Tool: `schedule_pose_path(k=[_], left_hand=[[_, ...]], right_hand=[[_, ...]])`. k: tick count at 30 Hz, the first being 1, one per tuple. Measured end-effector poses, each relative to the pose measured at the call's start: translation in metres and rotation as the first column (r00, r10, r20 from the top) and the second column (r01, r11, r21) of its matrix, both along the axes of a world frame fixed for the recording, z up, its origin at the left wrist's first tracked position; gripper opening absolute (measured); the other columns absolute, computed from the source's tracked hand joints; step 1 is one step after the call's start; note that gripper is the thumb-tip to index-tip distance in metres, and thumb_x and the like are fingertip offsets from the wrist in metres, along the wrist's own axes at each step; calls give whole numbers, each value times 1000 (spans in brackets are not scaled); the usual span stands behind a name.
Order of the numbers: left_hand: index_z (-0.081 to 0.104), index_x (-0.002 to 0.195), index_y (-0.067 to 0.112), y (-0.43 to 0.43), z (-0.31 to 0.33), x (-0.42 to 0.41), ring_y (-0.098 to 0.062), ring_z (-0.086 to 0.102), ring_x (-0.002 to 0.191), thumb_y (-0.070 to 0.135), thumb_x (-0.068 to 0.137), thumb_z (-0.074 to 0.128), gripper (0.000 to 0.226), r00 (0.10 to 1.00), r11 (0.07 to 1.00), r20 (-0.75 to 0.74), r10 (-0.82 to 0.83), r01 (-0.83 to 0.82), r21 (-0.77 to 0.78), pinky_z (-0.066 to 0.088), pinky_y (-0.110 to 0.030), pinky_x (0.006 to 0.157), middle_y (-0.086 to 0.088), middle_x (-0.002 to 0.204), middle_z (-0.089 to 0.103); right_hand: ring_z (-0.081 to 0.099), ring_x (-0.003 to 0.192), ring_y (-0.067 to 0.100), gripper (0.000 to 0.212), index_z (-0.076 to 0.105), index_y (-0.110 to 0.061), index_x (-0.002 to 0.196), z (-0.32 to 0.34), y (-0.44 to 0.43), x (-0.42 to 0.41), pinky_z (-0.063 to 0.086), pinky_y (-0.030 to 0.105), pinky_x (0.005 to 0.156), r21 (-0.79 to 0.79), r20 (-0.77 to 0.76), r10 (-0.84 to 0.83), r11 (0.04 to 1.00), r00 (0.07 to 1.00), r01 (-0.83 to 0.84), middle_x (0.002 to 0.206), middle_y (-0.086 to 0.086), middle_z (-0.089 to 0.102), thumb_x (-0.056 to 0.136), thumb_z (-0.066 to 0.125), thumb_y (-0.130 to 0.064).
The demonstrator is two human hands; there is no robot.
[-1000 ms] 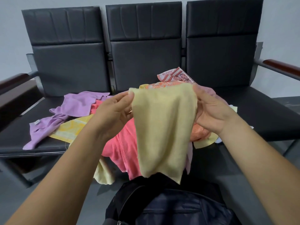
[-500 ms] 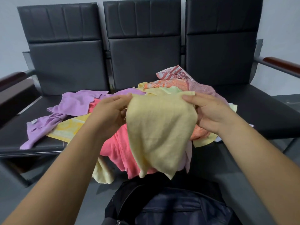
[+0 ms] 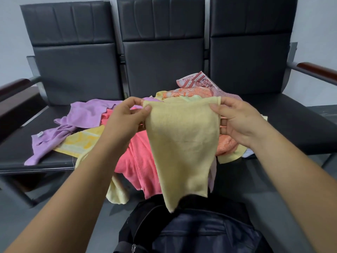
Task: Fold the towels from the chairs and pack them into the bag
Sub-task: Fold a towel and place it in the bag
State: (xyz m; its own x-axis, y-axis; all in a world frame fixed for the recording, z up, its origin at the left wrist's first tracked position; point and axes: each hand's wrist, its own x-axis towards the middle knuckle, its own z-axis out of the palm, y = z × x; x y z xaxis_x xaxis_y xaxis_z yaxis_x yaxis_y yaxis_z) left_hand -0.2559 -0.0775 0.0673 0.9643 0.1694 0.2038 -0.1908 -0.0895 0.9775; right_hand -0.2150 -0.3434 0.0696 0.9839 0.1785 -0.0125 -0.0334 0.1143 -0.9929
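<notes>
Pale yellow terry towel (image 3: 182, 143) is hanging in the air above the dark bag (image 3: 197, 232), in front of the chairs (image 3: 273, 125). The left hand (image 3: 125, 119) and the right hand (image 3: 237, 121) are pinching its two upper corners, held apart. It is looking light, soft and limp, so gripping the corners is probably keeping it flat for folding.

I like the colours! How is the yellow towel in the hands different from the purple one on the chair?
The pale yellow towel hangs in the air, pinched at its top corners by the left hand and right hand; the purple towel lies untouched on the chair seat. The yellow one is fairly smooth, the purple one crumpled. Both are plain-coloured.
</notes>
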Motion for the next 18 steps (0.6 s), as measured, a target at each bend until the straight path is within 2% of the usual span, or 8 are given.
schedule_pose_path(k=[1, 3, 5, 6, 8, 11, 15, 18], left_hand=[[65, 93, 13, 0, 0, 0, -22, 56, 75, 14, 100, 61, 8, 999, 997, -22, -33, 31, -77, 51, -33, 74, -9, 82, 64], [68, 102, 11, -1, 2, -1, -19, 62, 82, 13, 94, 64, 9, 989, 961, -15, -148, 140, -241, 51, -32, 80, -4, 88, 69], [65, 117, 9, 2, 2, 0, -18, 69, 95, 6, 83, 67, 34, 974, 923, 48, -221, 225, -313, 55, -28, 85, -1, 98, 74], [64, 120, 8, 3, 3, -1, -18, 70, 98, 2, 80, 67, 40, 973, 931, 74, -220, 232, -283, 55, -27, 86, -1, 100, 75], [67, 112, 9, 6, 2, -2, -16, 71, 97, -1, 84, 68, 30, 983, 980, 89, -160, 169, -106, 54, -25, 87, 1, 97, 76], [67, 95, 13, 8, -2, -2, -15, 68, 88, -3, 93, 64, 17, 993, 994, 83, -83, 76, 81, 55, -26, 84, 0, 86, 75], [58, 91, 15, 0, -4, -2, -20, 66, 83, 11, 100, 61, 10, 998, 997, 26, -56, 54, 58, 58, -36, 84, -7, 84, 72], [60, 91, 12, 0, -5, 2, -23, 60, 81, 16, 98, 64, 10, 1000, 1000, 6, -30, 30, 10, 55, -37, 81, -9, 82, 67]], right_hand=[[70, 77, 16, 24, 67, -8, 121, 1, 1, 0, 61, 30, 64, 76, -45, 7, 997, 999, -4, 93, 2, 74, 98, 63, -16], [69, 92, 17, 27, 68, -6, 120, 3, 2, -1, 62, 29, 78, 279, -115, 82, 959, 990, -47, 103, 4, 74, 96, 65, -18], [66, 115, 18, 38, 65, 0, 125, 5, 0, -1, 56, 29, 97, 426, -119, 164, 899, 979, -99, 124, 9, 70, 90, 65, -15], [65, 122, 19, 42, 63, 3, 127, 6, -1, -1, 53, 29, 101, 441, -103, 185, 889, 977, -122, 129, 12, 68, 87, 65, -12], [68, 117, 19, 44, 61, 8, 127, 5, -2, -1, 54, 29, 100, 362, -60, 186, 920, 981, -152, 124, 14, 71, 85, 63, -5], [72, 104, 24, 34, 64, 11, 123, -1, -1, 2, 60, 31, 91, 182, -26, 60, 982, 998, -55, 117, 20, 72, 90, 63, 4], [70, 90, 22, 21, 72, 1, 111, -3, -1, 4, 57, 34, 83, 2, 58, -70, 998, 996, 70, 101, 12, 76, 90, 68, -2], [70, 78, 18, 12, 74, -1, 98, -2, 0, 3, 55, 29, 73, -10, 82, -93, 995, 992, 95, 85, 6, 76, 88, 68, 1]])
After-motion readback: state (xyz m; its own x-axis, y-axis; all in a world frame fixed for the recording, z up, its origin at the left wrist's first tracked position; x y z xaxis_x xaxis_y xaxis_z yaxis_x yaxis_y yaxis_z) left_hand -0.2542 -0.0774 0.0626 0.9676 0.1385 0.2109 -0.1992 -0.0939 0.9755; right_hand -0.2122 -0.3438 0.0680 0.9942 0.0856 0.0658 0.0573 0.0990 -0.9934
